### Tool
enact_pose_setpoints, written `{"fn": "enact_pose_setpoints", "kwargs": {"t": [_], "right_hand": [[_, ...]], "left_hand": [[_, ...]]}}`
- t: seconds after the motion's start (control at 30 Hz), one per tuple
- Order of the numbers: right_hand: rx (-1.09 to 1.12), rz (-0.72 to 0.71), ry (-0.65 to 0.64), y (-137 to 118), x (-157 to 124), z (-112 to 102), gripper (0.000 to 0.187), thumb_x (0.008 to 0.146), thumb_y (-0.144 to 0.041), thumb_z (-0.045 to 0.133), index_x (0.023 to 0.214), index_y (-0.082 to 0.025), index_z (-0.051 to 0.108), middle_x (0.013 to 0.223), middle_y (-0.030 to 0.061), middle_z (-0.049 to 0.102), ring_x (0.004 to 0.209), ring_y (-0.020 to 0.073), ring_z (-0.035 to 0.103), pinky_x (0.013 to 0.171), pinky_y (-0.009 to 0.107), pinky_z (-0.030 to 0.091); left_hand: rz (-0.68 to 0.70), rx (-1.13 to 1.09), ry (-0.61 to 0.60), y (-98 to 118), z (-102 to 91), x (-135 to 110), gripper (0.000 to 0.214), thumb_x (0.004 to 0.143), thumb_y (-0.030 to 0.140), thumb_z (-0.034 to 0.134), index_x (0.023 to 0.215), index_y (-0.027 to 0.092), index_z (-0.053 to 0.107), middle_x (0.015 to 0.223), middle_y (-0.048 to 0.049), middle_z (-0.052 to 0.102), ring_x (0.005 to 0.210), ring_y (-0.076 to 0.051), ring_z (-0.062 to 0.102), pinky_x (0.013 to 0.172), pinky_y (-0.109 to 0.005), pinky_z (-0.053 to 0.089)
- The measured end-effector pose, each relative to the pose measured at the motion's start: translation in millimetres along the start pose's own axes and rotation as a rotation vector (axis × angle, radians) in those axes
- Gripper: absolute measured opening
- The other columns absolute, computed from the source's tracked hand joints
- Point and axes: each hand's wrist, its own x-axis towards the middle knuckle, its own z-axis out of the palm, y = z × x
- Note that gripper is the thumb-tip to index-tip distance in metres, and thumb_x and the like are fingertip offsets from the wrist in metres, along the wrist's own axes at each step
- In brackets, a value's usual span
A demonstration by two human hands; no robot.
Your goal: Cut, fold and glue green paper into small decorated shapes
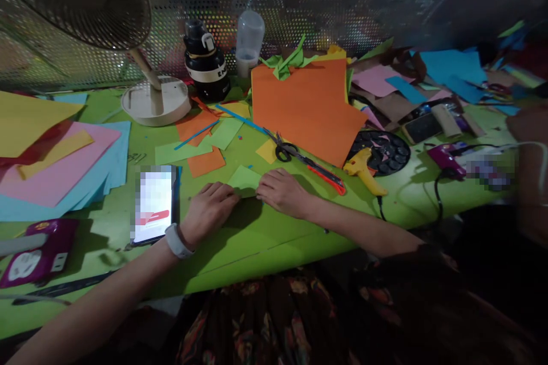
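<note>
Both my hands rest on a small light-green paper piece (245, 179) lying on the green table (257, 239). My left hand (209, 211), with a white band on its wrist, has its fingers curled down onto the paper's near left edge. My right hand (280, 191) presses the paper's right edge with bent fingers. Black-handled scissors (286, 151) lie just beyond my right hand. A phone (154, 202) with a lit screen lies left of my left hand.
A large orange sheet (306, 105), coloured paper scraps, a yellow glue gun (363, 168) on a black round tray (385, 151), a red-handled tool (327, 175), a fan base (154, 104), a dark bottle (206, 63), a clear bottle (249, 40) and a purple power strip (36, 254) crowd the table. Another person's arm (528, 171) is at right.
</note>
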Motion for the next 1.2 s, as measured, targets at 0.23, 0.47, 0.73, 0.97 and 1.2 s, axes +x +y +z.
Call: {"fn": "enact_pose_setpoints", "kwargs": {"t": [0.23,0.47,0.73,0.97,1.2], "right_hand": [[-0.037,-0.032,0.059,-0.5,-0.2,6.3,0.020,0.096,-0.026,0.046,0.091,-0.014,0.061,0.087,0.0073,0.061,0.083,0.0197,0.047,0.072,0.033,0.028],[-0.068,-0.060,0.056,-0.5,0.2,6.0,0.025,0.098,-0.023,0.041,0.087,-0.014,0.061,0.085,0.0071,0.060,0.081,0.0195,0.045,0.071,0.033,0.027],[0.002,0.017,-0.034,-5.3,4.2,0.6,0.025,0.097,-0.023,0.042,0.087,-0.013,0.063,0.086,0.0081,0.062,0.082,0.0195,0.048,0.072,0.033,0.028],[0.234,0.265,-0.233,1.2,21.0,-9.7,0.016,0.089,-0.030,0.061,0.086,-0.015,0.065,0.090,0.0071,0.066,0.085,0.0192,0.053,0.070,0.031,0.030],[0.408,0.371,-0.316,10.6,28.8,-12.3,0.016,0.086,-0.032,0.062,0.082,-0.017,0.065,0.083,0.0040,0.066,0.078,0.0161,0.054,0.066,0.028,0.030]], "left_hand": [[-0.024,-0.057,-0.039,2.9,0.0,-4.0,0.017,0.090,0.016,0.049,0.089,0.018,0.066,0.083,-0.0063,0.067,0.075,-0.020,0.060,0.068,-0.034,0.048],[-0.082,-0.128,-0.060,1.4,-0.2,-7.1,0.019,0.092,0.021,0.048,0.092,0.019,0.067,0.088,-0.0067,0.068,0.083,-0.020,0.062,0.075,-0.035,0.050],[-0.277,-0.222,-0.126,8.1,-7.5,1.2,0.018,0.088,0.019,0.051,0.089,0.019,0.069,0.085,-0.0068,0.065,0.080,-0.021,0.059,0.073,-0.036,0.048],[-0.506,-0.414,-0.244,-4.6,-15.1,5.8,0.017,0.085,0.024,0.053,0.085,0.019,0.069,0.084,-0.0048,0.067,0.077,-0.018,0.062,0.071,-0.031,0.047],[-0.500,-0.176,-0.372,-3.8,-29.5,10.9,0.018,0.085,0.028,0.053,0.083,0.018,0.068,0.084,-0.0064,0.069,0.080,-0.023,0.065,0.077,-0.038,0.047]]}}
